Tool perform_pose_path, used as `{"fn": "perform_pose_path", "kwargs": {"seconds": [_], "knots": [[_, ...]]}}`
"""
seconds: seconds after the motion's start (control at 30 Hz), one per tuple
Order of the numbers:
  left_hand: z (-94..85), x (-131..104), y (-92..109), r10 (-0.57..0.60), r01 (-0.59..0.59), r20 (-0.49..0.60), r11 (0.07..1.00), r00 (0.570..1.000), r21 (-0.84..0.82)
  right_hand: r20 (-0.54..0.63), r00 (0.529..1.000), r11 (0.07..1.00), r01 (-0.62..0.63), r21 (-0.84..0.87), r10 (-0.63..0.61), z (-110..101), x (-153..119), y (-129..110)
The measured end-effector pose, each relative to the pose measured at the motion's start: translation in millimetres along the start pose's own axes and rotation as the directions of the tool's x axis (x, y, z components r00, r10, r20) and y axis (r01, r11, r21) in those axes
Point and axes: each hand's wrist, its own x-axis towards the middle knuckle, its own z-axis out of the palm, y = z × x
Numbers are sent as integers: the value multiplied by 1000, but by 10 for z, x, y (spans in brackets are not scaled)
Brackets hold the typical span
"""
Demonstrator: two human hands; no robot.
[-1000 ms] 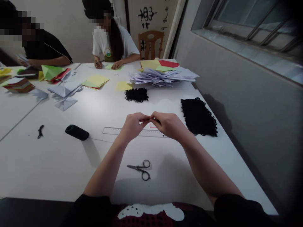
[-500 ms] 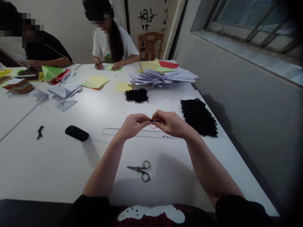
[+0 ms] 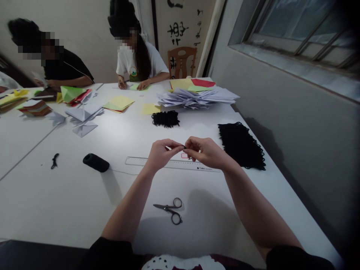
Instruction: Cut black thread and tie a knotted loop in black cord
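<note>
Over the middle of the table, my left hand and my right hand meet at their fingertips. Both pinch a short piece of black cord, mostly hidden by the fingers. Beneath them lies a clear ruler, partly covered by my left wrist. A spool of black thread rests on its side to the left, its loose thread trailing toward my left forearm. Scissors lie with spread blades between my forearms. Rows of looped black cords form a small bundle beyond my hands and a larger one at right.
A stack of folded white paper lies toward the far edge, near coloured sheets. Folded papers spread over the far left. A small black cord knot sits left of the spool. Two people work across the table.
The camera view has shifted slightly, so everything sits lower and farther right. My fingers have changed their grip a little on the black cord, and a bit of it shows below my right fingers.
</note>
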Motion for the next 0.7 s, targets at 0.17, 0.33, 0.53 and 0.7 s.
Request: {"fn": "perform_pose_path", "kwargs": {"seconds": [0.17,0.33,0.53,0.7], "knots": [[-80,6,25,-55,47,71,993,996,107,-97,995,1000,14,14,-12,20,10,16],[-165,-7,52,-150,156,213,988,966,-13,-116,992,997,63,41,-58,-12,6,23],[-106,-23,114,-76,150,220,928,973,-341,-159,984,952,119,283,-76,39,53,38],[-15,-10,92,-121,128,44,887,992,-443,-235,972,898,114,424,-13,168,115,24]]}}
